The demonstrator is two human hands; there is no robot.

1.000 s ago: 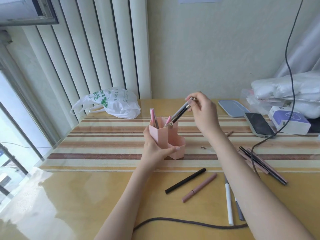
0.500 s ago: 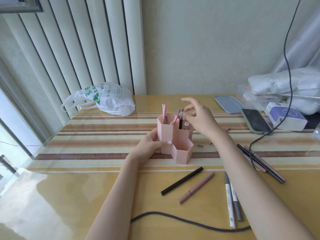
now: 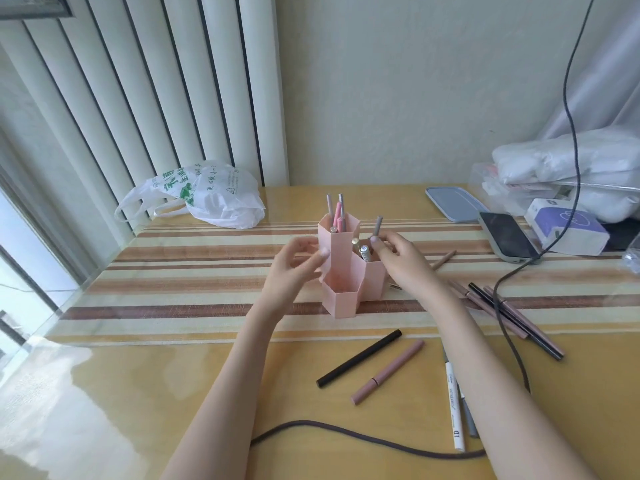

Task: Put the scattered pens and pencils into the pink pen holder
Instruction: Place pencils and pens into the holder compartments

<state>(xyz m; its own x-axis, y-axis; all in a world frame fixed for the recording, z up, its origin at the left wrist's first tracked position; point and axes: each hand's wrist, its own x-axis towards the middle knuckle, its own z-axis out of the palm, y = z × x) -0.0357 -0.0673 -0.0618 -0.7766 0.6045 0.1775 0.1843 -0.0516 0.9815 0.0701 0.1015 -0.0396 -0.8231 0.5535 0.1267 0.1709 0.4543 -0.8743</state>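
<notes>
Yellow wooden desk (image 3: 138, 393) under a glossy clear cover, striped cloth runner (image 3: 194, 282) across the middle, cream wall and white vertical blinds behind. Pink hexagonal three-cell pen holder (image 3: 341, 268) stands upright on the runner, centre of view; tallest rear cell holds several grey and pink pens, right cell holds a few more including a grey one (image 3: 377, 226) leaning out, low front cell looks empty. Left hand (image 3: 294, 268) at the holder's left wall, fingers loosely curled, thumb tip near the tall cell; contact unclear from blur. Right hand (image 3: 403, 261) beside the right cell, fingers relaxed, holding nothing visible. Loose on desk: black pen (image 3: 360, 357), dusty-pink pen (image 3: 388, 371), white marker (image 3: 454, 407) beside a grey one, mostly hidden by the right forearm. Bundle of thin brown and black pencils (image 3: 512, 313) right of the arm. Dark cable (image 3: 346, 436) crosses the near edge. White plastic bag (image 3: 207, 195) rear left; dark phone (image 3: 507, 240) rear right
</notes>
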